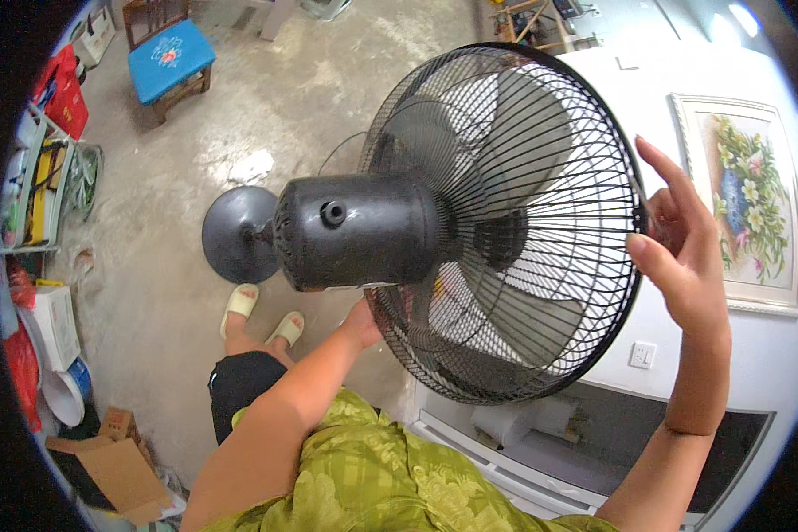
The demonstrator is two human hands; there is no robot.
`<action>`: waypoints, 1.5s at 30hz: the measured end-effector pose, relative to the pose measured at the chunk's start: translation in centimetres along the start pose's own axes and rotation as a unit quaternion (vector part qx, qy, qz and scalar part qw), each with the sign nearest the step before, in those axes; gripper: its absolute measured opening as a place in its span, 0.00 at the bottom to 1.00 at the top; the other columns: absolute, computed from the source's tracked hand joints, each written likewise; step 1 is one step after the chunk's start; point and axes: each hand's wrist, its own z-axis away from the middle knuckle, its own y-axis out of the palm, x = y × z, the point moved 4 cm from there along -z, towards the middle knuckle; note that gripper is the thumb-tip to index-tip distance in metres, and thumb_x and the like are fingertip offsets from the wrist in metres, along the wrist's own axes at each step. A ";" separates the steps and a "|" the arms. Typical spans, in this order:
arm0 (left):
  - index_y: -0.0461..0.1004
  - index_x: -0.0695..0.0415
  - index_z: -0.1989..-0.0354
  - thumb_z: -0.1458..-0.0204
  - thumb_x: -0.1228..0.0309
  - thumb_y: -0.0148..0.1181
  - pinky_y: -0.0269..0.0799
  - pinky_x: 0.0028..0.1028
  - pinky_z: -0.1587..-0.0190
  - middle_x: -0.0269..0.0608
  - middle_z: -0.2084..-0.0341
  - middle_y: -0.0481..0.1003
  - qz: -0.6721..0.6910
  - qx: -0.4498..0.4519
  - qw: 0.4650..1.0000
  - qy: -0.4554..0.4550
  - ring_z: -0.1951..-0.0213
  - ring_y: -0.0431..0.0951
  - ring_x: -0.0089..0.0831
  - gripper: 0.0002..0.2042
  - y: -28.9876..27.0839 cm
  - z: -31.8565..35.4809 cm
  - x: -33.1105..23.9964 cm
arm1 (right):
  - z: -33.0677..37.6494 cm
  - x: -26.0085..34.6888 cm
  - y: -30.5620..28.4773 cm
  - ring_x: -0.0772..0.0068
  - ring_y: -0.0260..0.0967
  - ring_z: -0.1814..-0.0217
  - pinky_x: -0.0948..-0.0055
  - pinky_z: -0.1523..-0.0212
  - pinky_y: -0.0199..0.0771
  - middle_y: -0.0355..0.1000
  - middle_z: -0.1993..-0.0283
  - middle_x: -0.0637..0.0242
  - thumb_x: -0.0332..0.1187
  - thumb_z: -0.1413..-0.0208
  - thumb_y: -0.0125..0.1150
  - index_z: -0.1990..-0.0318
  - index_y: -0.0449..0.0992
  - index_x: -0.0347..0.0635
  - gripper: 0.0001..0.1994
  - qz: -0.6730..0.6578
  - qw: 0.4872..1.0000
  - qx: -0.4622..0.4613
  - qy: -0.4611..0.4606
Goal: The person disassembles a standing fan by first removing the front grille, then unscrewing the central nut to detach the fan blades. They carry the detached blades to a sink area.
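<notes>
Our half-open right hand [688, 253] is at the edge of the black electric fan with a wire cage [470, 222]; its thumb and forefinger are spread along the rim, but how firmly the curled fingers hold, we cannot tell. Our left hand [362, 323] goes behind the lower side of the cage, so its fingers are mostly hidden and we cannot judge its grip. The fan is between our two hands, in front of our body. To handle it well, we should support both sides evenly, press on the stiff rim and not bend the thin wires.

Inside, the broad grey blades [528, 315] look half-transparent and petal-shaped. The barrel-shaped black motor housing [363, 232] is smooth and shiny, probably plastic. Farther away, the glossy black disc base [238, 235] is at the rough, stained grey concrete floor [164, 328].
</notes>
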 end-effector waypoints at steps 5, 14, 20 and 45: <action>0.68 0.66 0.46 0.37 0.65 0.40 0.66 0.37 0.42 0.48 0.49 0.72 -0.011 -0.054 0.998 -0.013 0.49 0.73 0.39 0.19 1.1 1.0 -0.2 | -0.2 0.9 0.1 0.88 0.48 0.76 0.84 0.77 0.46 0.53 0.76 0.80 0.38 0.58 0.64 0.38 0.66 0.37 0.35 0.003 1.000 0.007 -0.002; 0.67 0.65 0.45 0.38 0.63 0.39 0.64 0.38 0.40 0.48 0.47 0.70 0.090 0.105 0.989 -0.048 0.47 0.71 0.40 0.21 2.6 1.2 -0.1 | -0.4 1.2 0.0 0.88 0.48 0.76 0.84 0.77 0.45 0.54 0.76 0.79 0.40 0.60 0.64 0.39 0.66 0.35 0.37 0.024 1.000 0.004 -0.011; 0.67 0.64 0.45 0.38 0.62 0.40 0.65 0.38 0.41 0.48 0.47 0.71 0.076 0.090 0.992 -0.038 0.47 0.71 0.40 0.21 3.3 1.2 0.1 | -0.2 1.2 -0.4 0.88 0.48 0.76 0.84 0.77 0.45 0.53 0.76 0.79 0.41 0.61 0.64 0.40 0.66 0.33 0.37 0.028 1.000 0.006 -0.012; 0.68 0.63 0.46 0.39 0.58 0.40 0.68 0.41 0.44 0.49 0.49 0.72 0.047 0.029 0.998 -0.004 0.49 0.72 0.41 0.22 9.2 2.4 -0.5 | -0.1 -5.8 -1.1 0.84 0.48 0.73 0.82 0.72 0.49 0.53 0.74 0.77 0.32 0.55 0.54 0.36 0.61 0.36 0.34 -0.028 0.999 -0.014 -0.020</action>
